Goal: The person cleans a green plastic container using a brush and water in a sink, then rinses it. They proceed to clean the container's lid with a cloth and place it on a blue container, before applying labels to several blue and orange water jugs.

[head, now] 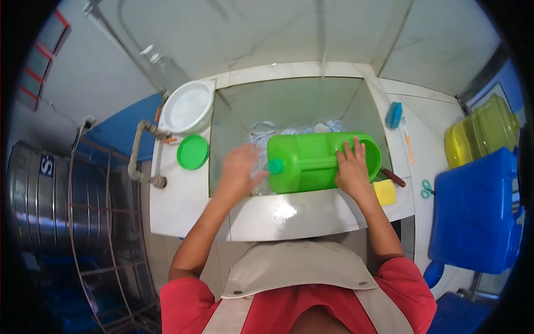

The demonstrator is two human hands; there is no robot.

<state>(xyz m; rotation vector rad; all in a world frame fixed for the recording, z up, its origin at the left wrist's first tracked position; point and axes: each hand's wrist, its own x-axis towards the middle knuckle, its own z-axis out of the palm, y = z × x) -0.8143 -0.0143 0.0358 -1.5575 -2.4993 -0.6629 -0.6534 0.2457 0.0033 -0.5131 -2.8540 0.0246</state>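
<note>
A large green plastic water container (317, 160) lies on its side over the front of a tiled sink basin (288, 98). Its wide round opening faces right, and a teal cap (275, 166) sits at its left end. My right hand (354, 167) rests on the container beside the round opening, fingers spread over the rim. My left hand (242, 169), blurred, is raised just left of the cap and holds nothing that I can make out. Behind and left of the container, clear and bluish plastic items (260, 133) lie in the basin.
On the left ledge are a white plastic basin (187, 107) and a green round lid (192, 152). At right lie a blue brush (394, 115), a yellow sponge (384, 192), a brown handle (394, 177) and scissors (426, 189). Blue (471, 213) and yellow (479, 129) containers stand farther right.
</note>
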